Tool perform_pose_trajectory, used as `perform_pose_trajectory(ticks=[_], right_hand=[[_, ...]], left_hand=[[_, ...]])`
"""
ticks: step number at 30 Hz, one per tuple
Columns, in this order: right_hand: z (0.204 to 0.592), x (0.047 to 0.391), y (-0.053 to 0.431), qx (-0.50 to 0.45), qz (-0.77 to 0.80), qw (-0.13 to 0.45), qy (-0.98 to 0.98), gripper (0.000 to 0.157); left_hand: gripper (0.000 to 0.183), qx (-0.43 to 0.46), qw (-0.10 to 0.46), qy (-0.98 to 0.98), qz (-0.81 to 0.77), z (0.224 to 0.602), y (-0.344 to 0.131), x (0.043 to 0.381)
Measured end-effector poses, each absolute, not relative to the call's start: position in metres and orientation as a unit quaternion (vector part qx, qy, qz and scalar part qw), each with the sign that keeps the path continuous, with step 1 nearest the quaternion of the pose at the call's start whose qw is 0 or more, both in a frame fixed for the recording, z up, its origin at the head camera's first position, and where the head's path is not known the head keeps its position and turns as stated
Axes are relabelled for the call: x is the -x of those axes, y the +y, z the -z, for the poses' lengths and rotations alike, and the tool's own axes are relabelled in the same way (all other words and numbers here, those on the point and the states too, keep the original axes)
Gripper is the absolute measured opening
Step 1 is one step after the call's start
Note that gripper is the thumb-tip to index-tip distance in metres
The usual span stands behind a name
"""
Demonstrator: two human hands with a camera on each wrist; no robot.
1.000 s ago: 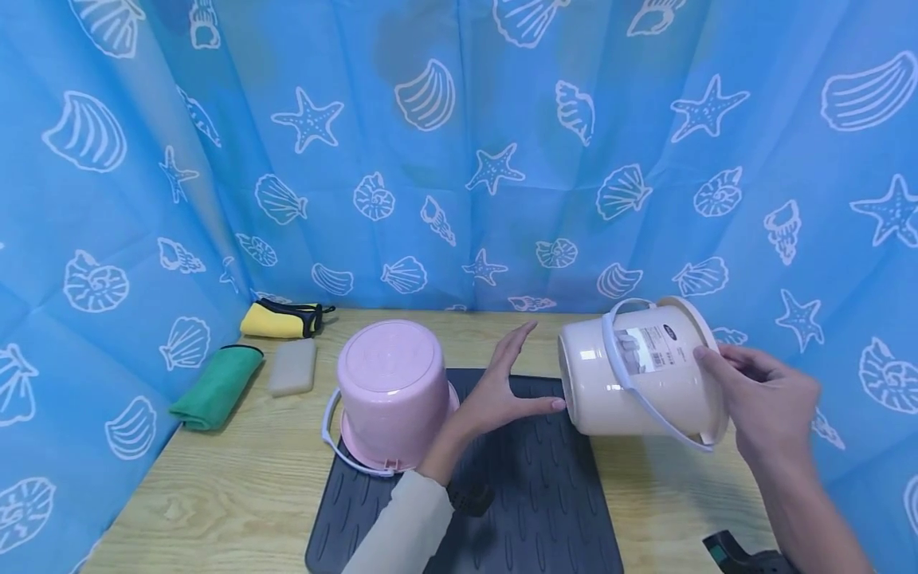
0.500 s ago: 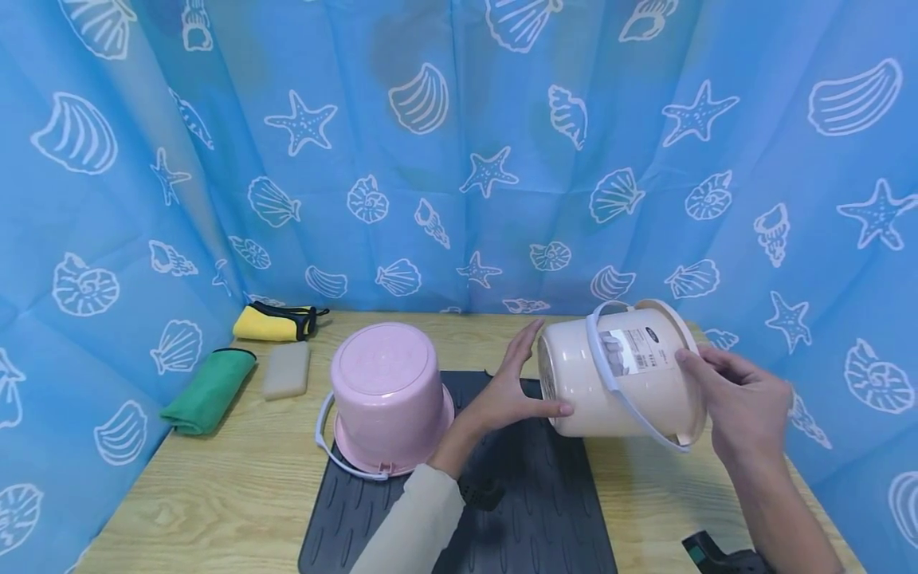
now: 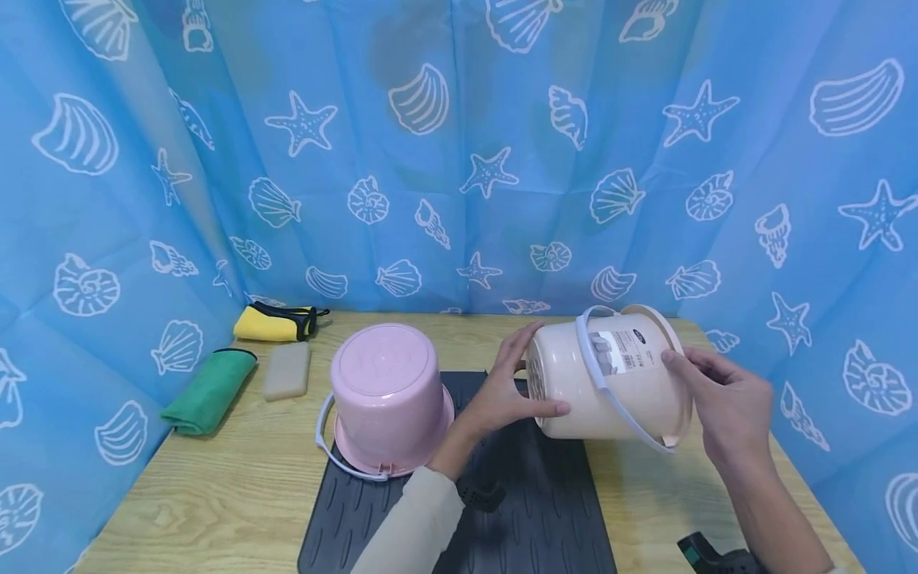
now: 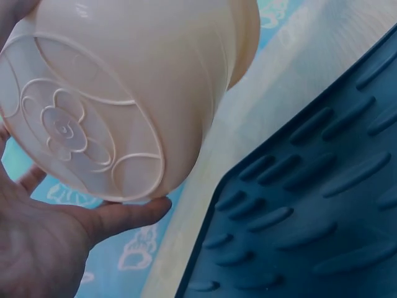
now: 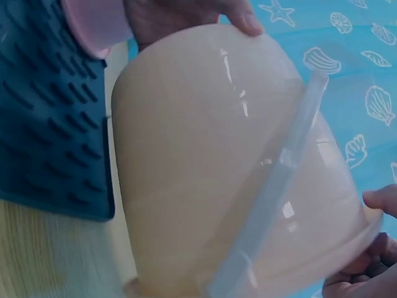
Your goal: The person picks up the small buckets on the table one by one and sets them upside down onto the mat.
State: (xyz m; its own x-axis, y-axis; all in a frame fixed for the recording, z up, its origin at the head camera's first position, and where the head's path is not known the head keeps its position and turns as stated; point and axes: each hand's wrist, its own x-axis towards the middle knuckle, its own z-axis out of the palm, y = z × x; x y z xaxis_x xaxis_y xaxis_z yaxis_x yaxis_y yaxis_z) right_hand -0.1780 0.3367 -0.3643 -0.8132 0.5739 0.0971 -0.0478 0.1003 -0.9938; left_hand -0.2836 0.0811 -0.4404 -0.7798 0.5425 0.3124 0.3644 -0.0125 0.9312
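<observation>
A cream bucket lies tipped on its side in the air, its base facing left and its mouth right. My right hand pinches its rim, thumb outside and fingers inside, as the right wrist view also shows. At the base end my left hand grips the bucket, thumb along the lower edge and fingers spread round the far side. A flower-like pattern marks the base in the left wrist view. The white handle hangs across the bucket's side, next to a printed label.
A pink bucket stands upside down on the dark ridged mat, left of my left hand. Farther left on the wooden table lie a green cloth, a yellow cloth and a pale block. A blue curtain surrounds it.
The cream bucket has moved left with my right hand. My left hand, at first just short of the base with fingers spread, now has hold of it. The pink bucket stays put.
</observation>
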Motion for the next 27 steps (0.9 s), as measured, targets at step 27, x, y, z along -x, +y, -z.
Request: perform_pose_trajectory(ticks=[27], right_hand=[[0.379,0.148,0.352,0.062,-0.379,0.226,-0.895,0.037]], left_hand=[[0.112,-0.301,0.010,0.752,-0.587,0.403,0.052,0.289]])
